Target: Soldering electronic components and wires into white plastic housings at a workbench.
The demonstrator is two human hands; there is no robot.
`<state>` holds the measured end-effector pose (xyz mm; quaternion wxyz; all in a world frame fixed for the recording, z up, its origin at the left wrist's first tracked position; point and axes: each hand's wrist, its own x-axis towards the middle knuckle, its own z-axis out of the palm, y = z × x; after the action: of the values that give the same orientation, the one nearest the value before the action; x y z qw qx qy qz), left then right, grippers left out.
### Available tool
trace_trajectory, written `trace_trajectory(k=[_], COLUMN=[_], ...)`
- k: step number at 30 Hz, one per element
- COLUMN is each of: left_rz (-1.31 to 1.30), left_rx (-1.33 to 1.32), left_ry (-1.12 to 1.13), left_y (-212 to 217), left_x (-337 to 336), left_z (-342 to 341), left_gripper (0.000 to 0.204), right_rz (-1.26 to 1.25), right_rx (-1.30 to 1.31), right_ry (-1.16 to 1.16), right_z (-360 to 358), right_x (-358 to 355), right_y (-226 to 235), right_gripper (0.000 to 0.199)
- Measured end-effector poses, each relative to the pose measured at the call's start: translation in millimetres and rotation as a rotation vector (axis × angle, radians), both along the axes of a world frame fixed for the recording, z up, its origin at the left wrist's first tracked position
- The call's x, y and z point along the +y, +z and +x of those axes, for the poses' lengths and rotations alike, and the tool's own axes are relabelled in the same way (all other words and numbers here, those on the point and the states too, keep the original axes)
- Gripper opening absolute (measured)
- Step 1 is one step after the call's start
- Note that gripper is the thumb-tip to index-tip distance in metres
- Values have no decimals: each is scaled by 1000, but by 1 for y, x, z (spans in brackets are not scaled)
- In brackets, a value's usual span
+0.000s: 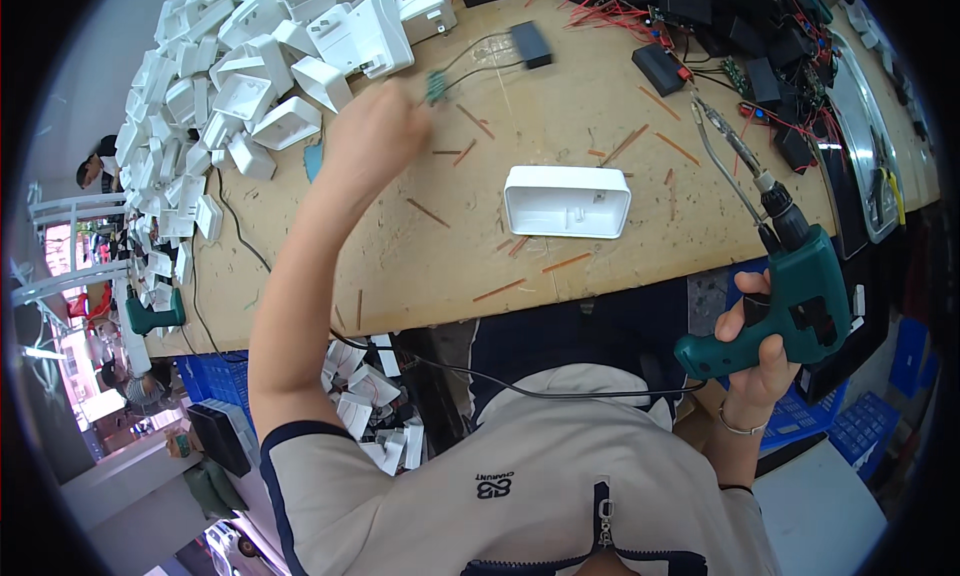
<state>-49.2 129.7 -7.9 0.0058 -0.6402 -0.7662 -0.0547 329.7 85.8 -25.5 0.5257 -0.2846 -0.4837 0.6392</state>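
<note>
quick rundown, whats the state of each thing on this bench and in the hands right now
left hand: raised over the bench, closed on a small green circuit board
small green circuit board: pinched at the fingertips, wired to a black box
black box: lying on the bench
white plastic housing: alone on the bench, untouched
right hand: gripping the green electric screwdriver
green electric screwdriver: held off the bench edge, bit pointing away
white housings pile: heaped loosely
</note>
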Motion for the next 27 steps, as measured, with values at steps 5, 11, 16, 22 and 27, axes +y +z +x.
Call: trace_trajectory(k=[5, 11, 16, 22, 27], left_rz=[-160, -375, -33, 83, 86], left_rx=[-247, -1209, -422, -157, -82], left_ry=[287, 162, -413, -762, -909], left_y=[26, 20, 17, 6, -2], left_x=[-75, -111, -100, -94, -89], left_z=[-3, 45, 37, 46, 46], left_gripper=[18, 17, 24, 15, 8], right_rz=[-15, 5, 11, -61, -136], right_rx=[15, 56, 114, 203, 235], right_ry=[16, 111, 151, 220, 220], right_z=[2, 1, 1, -17, -29], right_x=[5, 12, 11, 4, 1], right_y=[-6, -11, -13, -11, -14], right_gripper=[63, 65, 66, 66, 65])
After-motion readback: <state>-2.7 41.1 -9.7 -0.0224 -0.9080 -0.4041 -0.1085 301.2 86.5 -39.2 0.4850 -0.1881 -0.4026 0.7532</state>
